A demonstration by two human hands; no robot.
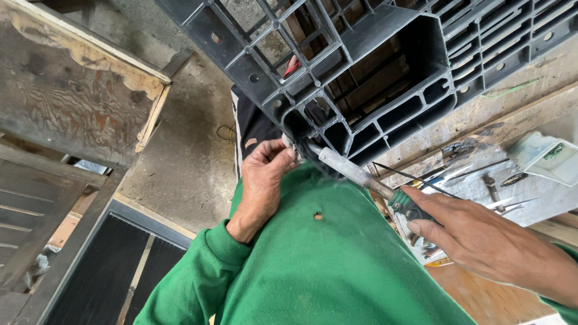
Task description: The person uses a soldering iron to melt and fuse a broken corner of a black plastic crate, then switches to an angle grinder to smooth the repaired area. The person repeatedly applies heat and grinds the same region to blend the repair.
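At pallet's lower corner | right hand [481, 238] closed on green-handled knife [367, 179], blade slanting up-left into black plastic pallet [385, 72] | left hand [264, 180] nearer, pinching the corner at blade tip.

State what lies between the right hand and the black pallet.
In the head view, the tool's metal blade spans from the right hand, which grips its green handle, to the pallet.

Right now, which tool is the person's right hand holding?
Find the big black plastic pallet leaning against the green sweatshirt. At its lower corner a flat steel blade runs to a green handle in the right hand. The other tools lie loose on the bench.
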